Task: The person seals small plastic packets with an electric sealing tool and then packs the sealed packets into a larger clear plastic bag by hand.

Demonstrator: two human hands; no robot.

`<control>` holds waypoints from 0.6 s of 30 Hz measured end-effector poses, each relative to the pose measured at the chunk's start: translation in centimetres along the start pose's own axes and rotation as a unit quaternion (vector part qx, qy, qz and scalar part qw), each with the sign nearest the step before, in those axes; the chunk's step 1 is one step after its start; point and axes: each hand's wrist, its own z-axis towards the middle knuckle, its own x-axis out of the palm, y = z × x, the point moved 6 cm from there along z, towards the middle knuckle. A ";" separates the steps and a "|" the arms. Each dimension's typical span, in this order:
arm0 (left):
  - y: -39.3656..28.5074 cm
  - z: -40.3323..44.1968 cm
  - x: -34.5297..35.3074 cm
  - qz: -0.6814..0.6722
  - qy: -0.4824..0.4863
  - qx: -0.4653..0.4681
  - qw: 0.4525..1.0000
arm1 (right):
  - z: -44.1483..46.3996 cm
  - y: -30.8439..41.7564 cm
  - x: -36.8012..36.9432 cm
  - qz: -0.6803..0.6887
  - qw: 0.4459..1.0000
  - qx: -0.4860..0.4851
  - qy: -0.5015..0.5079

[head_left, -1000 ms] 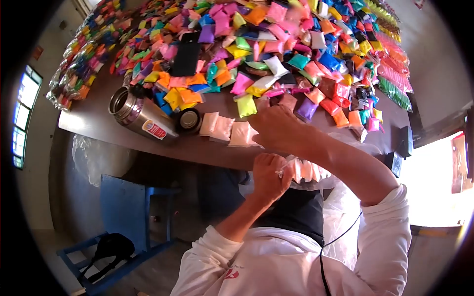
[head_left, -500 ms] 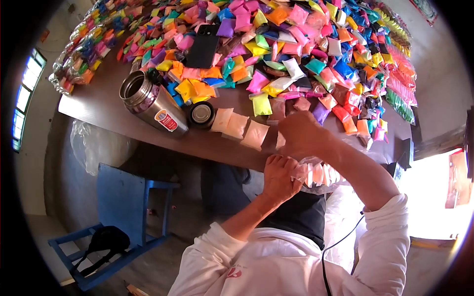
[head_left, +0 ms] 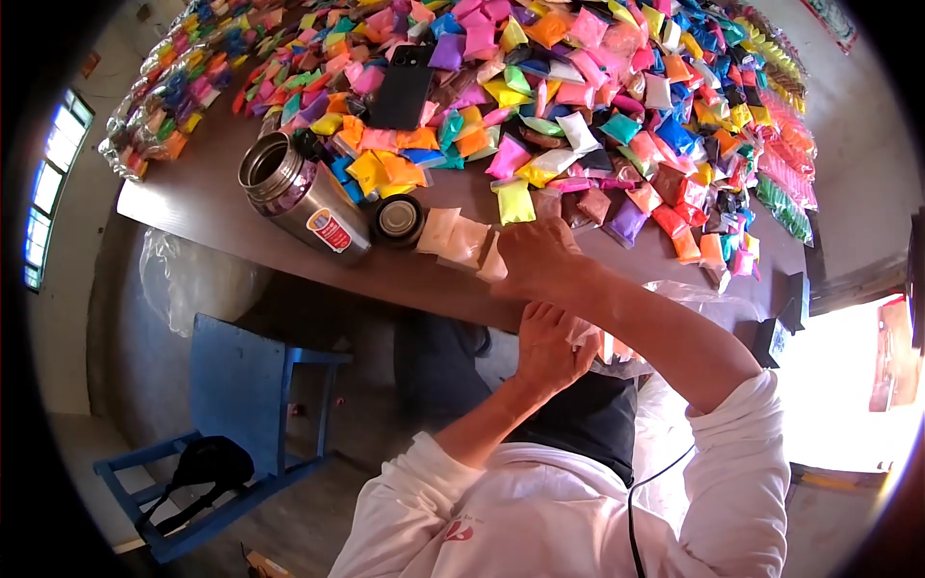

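My left hand is closed on the mouth of a clear plastic bag, which holds peach packets and hangs by the table edge. My right hand reaches over it to the tabletop, its fingers at the rightmost peach packet of a short row. Its fingertips are hidden, so its grip does not show. Other peach packets lie left of that hand, beside a round black lid. A yellow packet lies just beyond my right hand.
An open steel flask leans at the left on the brown table. Colourful packets are heaped across the far side, with a black phone on them. A blue chair holding a black bag stands lower left.
My right hand has moved left along the table to the end packet of the peach row, which is now partly covered. My left hand stays on the bag.
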 end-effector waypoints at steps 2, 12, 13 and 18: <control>0.1 0.0 0.2 0.000 0.004 -0.002 1.000 | 0.0 0.0 -0.3 -0.030 0.999 -0.006 0.022; 0.3 -0.5 0.6 0.010 -0.033 0.025 0.999 | -9.1 -5.4 -12.3 0.234 0.966 0.090 -0.055; 0.2 -0.3 0.6 0.013 -0.014 0.020 1.000 | -11.7 -4.7 -14.4 0.084 0.990 -0.037 -0.111; 0.2 -0.1 0.7 0.019 0.003 0.036 0.999 | -23.1 -11.9 -9.6 0.333 0.942 0.010 -0.044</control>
